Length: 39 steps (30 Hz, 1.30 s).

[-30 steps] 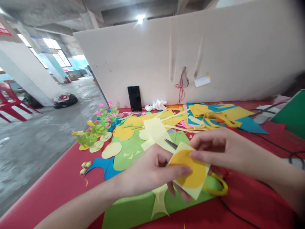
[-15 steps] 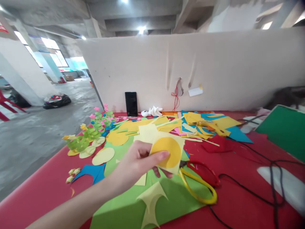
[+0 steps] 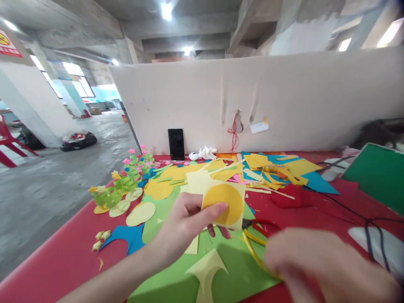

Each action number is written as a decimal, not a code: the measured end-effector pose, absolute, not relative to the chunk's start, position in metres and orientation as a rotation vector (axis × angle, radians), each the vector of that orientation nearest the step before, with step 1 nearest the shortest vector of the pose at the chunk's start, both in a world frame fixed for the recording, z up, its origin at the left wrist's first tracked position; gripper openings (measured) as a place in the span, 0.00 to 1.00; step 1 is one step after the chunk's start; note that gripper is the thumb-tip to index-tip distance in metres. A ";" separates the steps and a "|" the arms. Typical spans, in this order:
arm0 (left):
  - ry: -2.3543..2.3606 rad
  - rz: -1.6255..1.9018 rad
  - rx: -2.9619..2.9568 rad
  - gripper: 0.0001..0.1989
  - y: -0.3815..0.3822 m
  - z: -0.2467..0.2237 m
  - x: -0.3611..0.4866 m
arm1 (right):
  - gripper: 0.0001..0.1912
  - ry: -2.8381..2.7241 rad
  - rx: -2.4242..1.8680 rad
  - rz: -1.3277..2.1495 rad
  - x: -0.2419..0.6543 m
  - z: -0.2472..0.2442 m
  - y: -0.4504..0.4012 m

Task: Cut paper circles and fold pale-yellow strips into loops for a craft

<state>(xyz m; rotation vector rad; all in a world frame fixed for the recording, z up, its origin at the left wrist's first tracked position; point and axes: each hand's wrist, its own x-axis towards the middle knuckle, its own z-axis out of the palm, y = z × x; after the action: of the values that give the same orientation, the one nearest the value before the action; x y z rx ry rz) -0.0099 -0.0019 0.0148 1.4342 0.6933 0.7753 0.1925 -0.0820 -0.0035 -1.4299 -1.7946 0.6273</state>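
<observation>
My left hand [image 3: 195, 216] pinches a pale yellow paper square together with a darker yellow paper circle [image 3: 235, 206] lying on its face, the thumb pressed on the circle. Blurred by motion, my right hand [image 3: 318, 256] is over the handles of the scissors [image 3: 252, 248], which have one yellow and one red loop; whether its fingers grip them I cannot make out. Under both hands lies a green paper sheet [image 3: 170, 277]. A pale yellow offcut [image 3: 206, 269] with curved cut edges rests on that sheet.
Paper flowers [image 3: 126, 181] and pale paper ovals [image 3: 141, 213] stand and lie at the left. Yellow scraps, a blue sheet [image 3: 320, 183] and a yellow glue gun [image 3: 284, 172] are at the back right. A black cable [image 3: 350, 210] runs across the right. A phone [image 3: 176, 144] leans against the white panel.
My right hand has come into view from the right and now covers part of the scissors' handles. My left hand keeps its hold on the paper; the camera view has shifted slightly.
</observation>
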 end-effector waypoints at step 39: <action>0.603 0.387 1.624 0.14 -0.016 -0.003 -0.005 | 0.09 -1.326 -1.012 1.783 0.191 0.000 -0.049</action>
<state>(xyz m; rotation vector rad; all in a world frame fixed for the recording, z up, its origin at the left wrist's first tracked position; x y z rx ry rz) -0.0049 -0.0158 -0.0025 1.6236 0.6031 0.3870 0.1914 -0.0490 0.0001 -1.0124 -1.3262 1.7833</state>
